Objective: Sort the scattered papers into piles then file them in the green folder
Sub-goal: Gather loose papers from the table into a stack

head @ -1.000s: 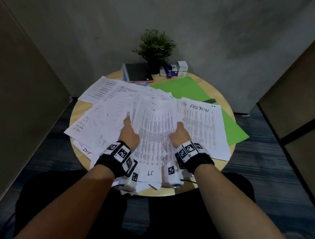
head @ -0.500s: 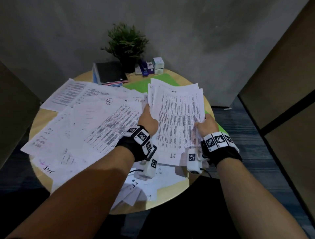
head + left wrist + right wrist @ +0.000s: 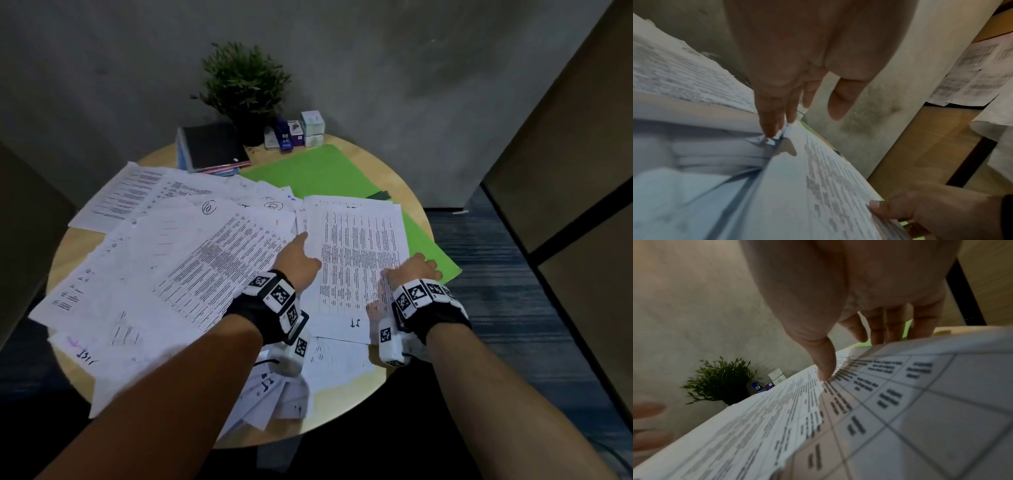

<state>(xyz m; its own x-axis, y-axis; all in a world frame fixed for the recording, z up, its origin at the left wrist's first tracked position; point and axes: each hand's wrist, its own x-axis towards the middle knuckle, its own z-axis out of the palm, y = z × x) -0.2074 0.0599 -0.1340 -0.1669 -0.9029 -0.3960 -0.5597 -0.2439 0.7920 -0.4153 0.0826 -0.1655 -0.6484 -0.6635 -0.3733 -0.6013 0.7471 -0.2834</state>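
A stack of printed papers (image 3: 356, 253) lies at the right of the round table, partly over the open green folder (image 3: 315, 171). My right hand (image 3: 411, 274) pinches the stack's near right edge, with the thumb (image 3: 824, 363) on top and the fingers behind the edge. My left hand (image 3: 301, 260) sits at the stack's left edge. Its fingers (image 3: 772, 120) are straight and their tips touch the paper edges, with the thumb held apart. Many loose sheets (image 3: 171, 260) lie scattered and overlapping across the left and middle of the table.
At the back of the table stand a potted plant (image 3: 245, 82), a pile of notebooks (image 3: 212, 147), a blue stapler (image 3: 283, 133) and small boxes (image 3: 311, 128). More sheets hang over the near table edge (image 3: 342, 404). Walls close in on both sides.
The stack, held up in both hands before, has come down flat over the green folder at the right. My left hand has released its grip and now only touches the left edge.
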